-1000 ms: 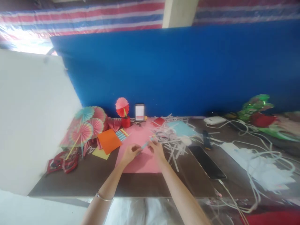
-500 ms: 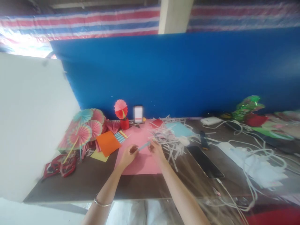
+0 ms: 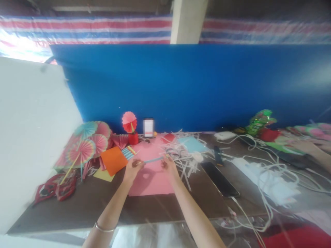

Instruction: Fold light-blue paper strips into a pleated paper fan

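Observation:
Between my two hands a thin blue strip (image 3: 153, 160) is stretched nearly level over a pink sheet (image 3: 152, 184). The fingers of my left hand (image 3: 133, 169) pinch its left end. My right hand (image 3: 169, 168) pinches the other end beside a heap of white paper strips (image 3: 190, 163). Several rolled light blue pieces (image 3: 127, 153) lie beyond my left hand, next to an orange sheet (image 3: 113, 161).
Folded paper fans (image 3: 81, 150) and red scissors (image 3: 55, 187) are at the left. A red holder (image 3: 133, 138) bears a round fan. A black phone (image 3: 220, 179) and white cables (image 3: 266, 196) lie right; another person's arm (image 3: 314, 151) reaches in there.
My hands have moved apart a little, and the blue strip between them is now more level. The whole view has shifted slightly, and another person's arm now shows at the right.

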A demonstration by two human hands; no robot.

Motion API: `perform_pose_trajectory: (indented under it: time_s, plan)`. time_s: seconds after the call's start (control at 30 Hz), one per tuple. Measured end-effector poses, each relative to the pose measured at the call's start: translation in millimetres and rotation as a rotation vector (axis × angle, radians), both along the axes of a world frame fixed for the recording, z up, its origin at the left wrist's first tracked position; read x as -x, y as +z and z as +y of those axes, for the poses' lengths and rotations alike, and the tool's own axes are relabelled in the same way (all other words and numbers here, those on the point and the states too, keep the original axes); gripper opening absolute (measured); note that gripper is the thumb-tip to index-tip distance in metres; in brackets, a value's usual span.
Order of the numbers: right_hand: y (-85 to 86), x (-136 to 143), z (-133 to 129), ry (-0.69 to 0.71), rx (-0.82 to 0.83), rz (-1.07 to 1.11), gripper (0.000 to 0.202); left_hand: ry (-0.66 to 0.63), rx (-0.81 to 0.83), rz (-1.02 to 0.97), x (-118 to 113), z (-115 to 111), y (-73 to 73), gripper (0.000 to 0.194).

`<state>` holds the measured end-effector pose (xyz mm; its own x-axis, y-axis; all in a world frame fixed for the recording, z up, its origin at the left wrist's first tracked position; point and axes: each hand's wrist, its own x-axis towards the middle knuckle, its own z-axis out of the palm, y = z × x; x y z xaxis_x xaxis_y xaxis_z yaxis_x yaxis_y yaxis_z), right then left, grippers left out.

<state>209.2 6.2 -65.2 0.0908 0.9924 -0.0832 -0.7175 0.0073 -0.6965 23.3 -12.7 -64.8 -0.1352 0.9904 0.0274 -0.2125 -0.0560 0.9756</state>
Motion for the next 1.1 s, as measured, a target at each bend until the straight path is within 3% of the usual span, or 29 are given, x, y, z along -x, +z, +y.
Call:
perform_pose_trajectory:
  time_s: [0.2,0.5,0.63,0.8,1.1]
  plan:
    - [-1.7,-1,2,-0.042,-0.007,0.034,0.024,-0.052,0.045,-0.043,2,4,-6.3,0.043]
    - [-1.6,-1,4,-0.065,-0.023,0.003,0.025,-0.102,-0.149,0.431,-3,-10,3.0,0.025]
    - [1.6,6,-1,0.008,-0.030,-0.058,0.026,-0.004,-0.299,0.527,-6,-13,2.4,0.021]
    - [4.4,8,-6,0.033,-0.016,-0.116,0.023,-0.093,-0.470,0.666,-7,-16,1.9,0.019]
    - [10.7,14,-11,0.029,-0.059,-0.177,0.022,-0.082,-0.522,0.742,-7,-17,4.0,0.025]
